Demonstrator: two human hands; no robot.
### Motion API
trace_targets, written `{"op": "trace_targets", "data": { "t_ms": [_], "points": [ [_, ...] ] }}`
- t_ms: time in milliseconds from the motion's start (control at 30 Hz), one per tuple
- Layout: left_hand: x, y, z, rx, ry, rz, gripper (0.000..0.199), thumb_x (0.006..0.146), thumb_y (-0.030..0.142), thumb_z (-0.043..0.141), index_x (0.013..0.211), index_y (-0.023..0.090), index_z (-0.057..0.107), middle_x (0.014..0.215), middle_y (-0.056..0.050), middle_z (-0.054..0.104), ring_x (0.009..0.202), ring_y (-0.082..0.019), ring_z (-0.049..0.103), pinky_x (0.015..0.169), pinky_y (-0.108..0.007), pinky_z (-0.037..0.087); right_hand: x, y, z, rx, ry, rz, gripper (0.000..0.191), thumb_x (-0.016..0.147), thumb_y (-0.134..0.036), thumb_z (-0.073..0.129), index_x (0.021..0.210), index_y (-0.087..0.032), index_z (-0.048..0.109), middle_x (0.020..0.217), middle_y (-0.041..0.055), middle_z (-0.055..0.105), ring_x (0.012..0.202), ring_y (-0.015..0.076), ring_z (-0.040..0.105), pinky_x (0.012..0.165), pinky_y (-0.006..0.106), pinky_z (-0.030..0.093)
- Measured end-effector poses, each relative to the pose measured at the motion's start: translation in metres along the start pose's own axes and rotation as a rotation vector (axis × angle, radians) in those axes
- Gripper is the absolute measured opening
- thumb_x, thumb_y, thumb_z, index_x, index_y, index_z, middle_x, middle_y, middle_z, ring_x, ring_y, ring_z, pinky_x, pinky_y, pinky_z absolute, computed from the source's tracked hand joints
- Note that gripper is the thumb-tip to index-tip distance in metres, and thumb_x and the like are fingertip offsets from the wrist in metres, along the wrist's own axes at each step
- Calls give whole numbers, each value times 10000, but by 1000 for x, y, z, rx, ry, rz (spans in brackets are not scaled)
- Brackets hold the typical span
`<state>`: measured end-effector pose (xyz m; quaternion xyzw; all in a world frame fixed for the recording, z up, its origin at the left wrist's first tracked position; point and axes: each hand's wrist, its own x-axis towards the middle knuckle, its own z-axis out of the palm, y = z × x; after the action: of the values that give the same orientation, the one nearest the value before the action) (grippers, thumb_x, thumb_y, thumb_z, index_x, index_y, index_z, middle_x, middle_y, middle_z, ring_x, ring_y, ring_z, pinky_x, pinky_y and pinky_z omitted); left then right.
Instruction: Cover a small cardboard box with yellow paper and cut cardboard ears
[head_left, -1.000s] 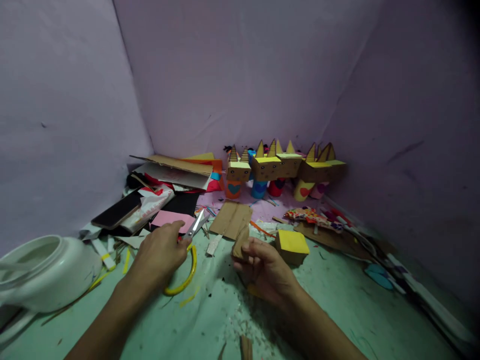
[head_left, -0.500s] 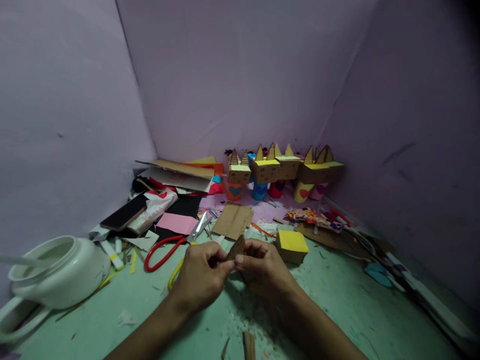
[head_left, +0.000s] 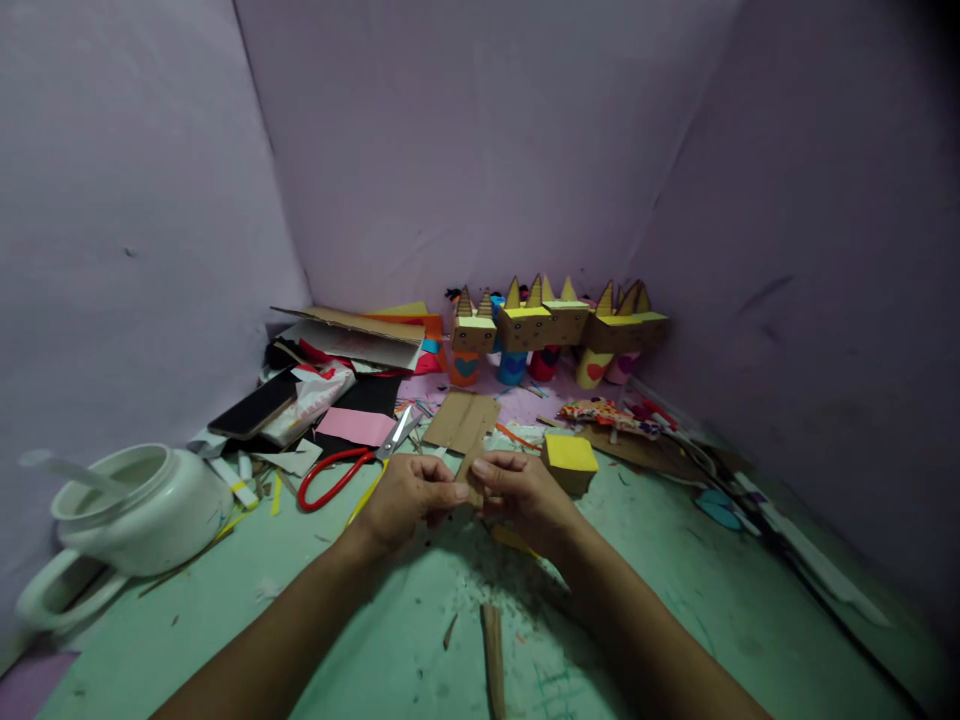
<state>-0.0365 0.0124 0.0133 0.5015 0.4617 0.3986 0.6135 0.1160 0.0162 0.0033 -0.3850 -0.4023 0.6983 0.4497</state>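
A small brown cardboard piece [head_left: 472, 476] is pinched between both hands above the green table. My left hand [head_left: 411, 496] is closed on its left side, thumb and fingers pressed together. On its right side my right hand [head_left: 525, 492] is also closed in a pinch. A cardboard box with a yellow top [head_left: 570, 455] sits just beyond my right hand. Behind the hands lies a flat cardboard sheet [head_left: 461, 420]. Red-handled scissors [head_left: 375, 455] rest open beside my left hand, with a yellow handle partly hidden behind it. A cardboard strip [head_left: 492, 655] lies nearer me.
A white teapot-like pot [head_left: 161, 520] stands at the left. Several box-headed figures with pointed ears [head_left: 525, 328] line the back wall. A dark phone [head_left: 253, 403], papers and a pink card [head_left: 356, 427] are at the left; tools and cables run along the right.
The cardboard piece has turned and shows its flat face more. The view has shifted, bringing more of the near table and the loose strip into sight.
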Motion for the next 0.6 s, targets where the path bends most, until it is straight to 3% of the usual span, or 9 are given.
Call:
{"op": "trace_targets", "data": {
  "t_ms": [167,333,600],
  "points": [
    [1,-6,4,-130,-59,-74,294,502,330,731,501,157,494,377,53,458,333,-53,372,332,-176,228,3,0,0,50,49,16,397,394,-416,832,560,-128,614,417,-63,496,370,60,432,426,220,445],
    [1,-4,4,-127,-55,-39,308,489,336,751,496,151,504,372,51,463,327,-52,377,334,-178,238,3,-1,-2,23,11,-30,385,439,-435,807,558,-133,599,459,-46,528,402,69,462,444,216,432],
    [5,-8,5,-83,20,25,268,495,307,743,505,135,537,370,47,474,339,-55,380,358,-185,258,6,0,-8,-124,-50,-161,278,578,-359,728,530,-137,567,439,-67,466,394,40,355,409,185,252]
  ]
}}
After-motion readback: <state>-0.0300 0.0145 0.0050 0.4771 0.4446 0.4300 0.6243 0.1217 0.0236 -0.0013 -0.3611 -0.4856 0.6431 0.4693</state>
